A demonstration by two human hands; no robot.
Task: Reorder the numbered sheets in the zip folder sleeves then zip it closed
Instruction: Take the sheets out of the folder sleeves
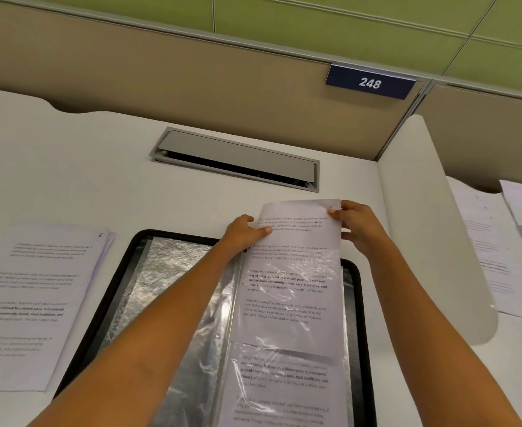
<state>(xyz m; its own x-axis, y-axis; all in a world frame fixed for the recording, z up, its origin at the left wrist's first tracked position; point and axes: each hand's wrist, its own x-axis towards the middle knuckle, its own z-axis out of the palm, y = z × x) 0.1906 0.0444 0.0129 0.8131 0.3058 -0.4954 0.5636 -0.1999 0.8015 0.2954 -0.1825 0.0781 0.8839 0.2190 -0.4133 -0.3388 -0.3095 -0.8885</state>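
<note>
While left hand (244, 231) and right hand (356, 221) pinch top corners of the sheet (293, 272), I should hold it square to the sleeve (287, 392), sliding evenly.

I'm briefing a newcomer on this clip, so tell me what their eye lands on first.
At the centre, the left grip and right grip pinch the top of a printed sheet part way in a clear sleeve of the open black folder. A paper stack marked 6 lies to its left, and a blue 248 sign hangs on the partition behind.
</note>
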